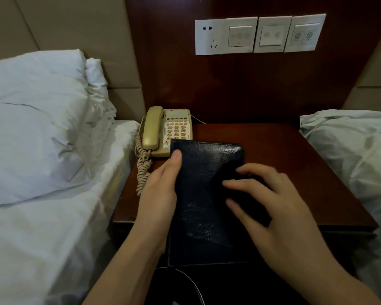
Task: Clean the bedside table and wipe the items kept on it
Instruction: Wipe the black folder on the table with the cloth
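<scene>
We see the left hand (161,186) gripping the left edge of a dark leather folder (204,208), its thumb (176,158) lying flat on the cover and the other fingers hidden underneath. The right hand (271,208) lies on the cover with its fingers (240,183) spread and slightly curled over a dark cloth (233,183), pressing it against the folder; the cloth is hard to tell from the cover. The folder is held above the front of the bedside table (295,164), its far end just in front of a beige telephone (166,130) that sits at the table's back left corner, with its coiled cord (143,170) hanging along the left edge. A white pillow (35,119) lies on the bed to the left, white bedding (356,155) to the right. On the wood panel behind, 4 white wall plates (260,34) sit in a row.
</scene>
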Motion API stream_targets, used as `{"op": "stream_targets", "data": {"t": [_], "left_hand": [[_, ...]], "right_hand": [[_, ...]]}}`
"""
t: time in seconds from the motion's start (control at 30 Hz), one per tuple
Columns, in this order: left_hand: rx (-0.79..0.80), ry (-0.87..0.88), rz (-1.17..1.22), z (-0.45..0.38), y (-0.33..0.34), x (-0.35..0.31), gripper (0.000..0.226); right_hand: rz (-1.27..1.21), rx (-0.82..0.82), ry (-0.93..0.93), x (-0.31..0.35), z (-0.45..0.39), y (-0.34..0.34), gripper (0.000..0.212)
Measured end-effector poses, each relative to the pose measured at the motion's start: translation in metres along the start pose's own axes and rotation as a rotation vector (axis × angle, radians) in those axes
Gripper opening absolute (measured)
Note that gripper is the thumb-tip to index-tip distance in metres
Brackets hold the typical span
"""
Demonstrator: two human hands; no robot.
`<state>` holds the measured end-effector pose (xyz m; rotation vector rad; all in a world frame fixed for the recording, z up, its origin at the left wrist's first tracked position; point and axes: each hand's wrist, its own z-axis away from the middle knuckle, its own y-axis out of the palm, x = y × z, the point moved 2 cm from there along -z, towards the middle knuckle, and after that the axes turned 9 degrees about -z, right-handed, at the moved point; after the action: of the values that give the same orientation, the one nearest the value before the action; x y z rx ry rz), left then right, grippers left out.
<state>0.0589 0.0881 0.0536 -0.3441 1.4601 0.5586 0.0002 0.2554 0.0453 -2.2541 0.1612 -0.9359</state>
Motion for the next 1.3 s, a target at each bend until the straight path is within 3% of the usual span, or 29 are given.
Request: {"op": "stream_targets", "data": {"t": [0.13,0.27,0.4,0.57,0.73,0.83,0.93,1.07,1.17,1.3], "left_hand": [[0.071,-0.090,0.102,0.003,0.010,-0.003,0.038],[0.133,-0.186,0.154,-0.001,0.016,-0.006,0.053],[0.241,-0.206,0.238,0.016,0.020,0.001,0.045],[0.080,-0.271,0.206,0.017,0.028,0.019,0.045],[0.074,-0.206,0.104,0.019,0.026,0.022,0.055],[0.067,-0.079,-0.044,0.019,0.022,0.026,0.081],[0.103,0.045,-0.232,0.019,0.021,0.026,0.107],[0.165,0.017,-0.293,0.024,0.030,0.026,0.098],[-0.023,0.037,-0.162,0.019,0.029,0.018,0.057],[-0.070,0.012,0.111,0.007,0.016,0.017,0.052]], "right_hand": [[-0.373,-0.068,0.264,-0.006,-0.005,-0.009,0.026],[-0.660,-0.149,0.403,-0.015,-0.018,-0.016,0.023],[-0.597,-0.247,0.348,-0.018,-0.025,-0.018,0.025],[-0.577,-0.206,0.357,-0.023,-0.025,-0.016,0.024],[0.062,-0.258,0.149,-0.010,-0.019,-0.021,0.031],[0.211,-0.173,-0.042,0.009,-0.013,-0.012,0.030],[0.120,-0.133,0.001,0.005,-0.022,-0.010,0.028],[0.067,-0.191,0.078,0.001,-0.037,-0.013,0.027],[0.032,-0.073,-0.020,0.025,-0.021,0.009,0.020],[0.145,0.108,-0.180,0.042,0.007,0.039,0.020]]}}
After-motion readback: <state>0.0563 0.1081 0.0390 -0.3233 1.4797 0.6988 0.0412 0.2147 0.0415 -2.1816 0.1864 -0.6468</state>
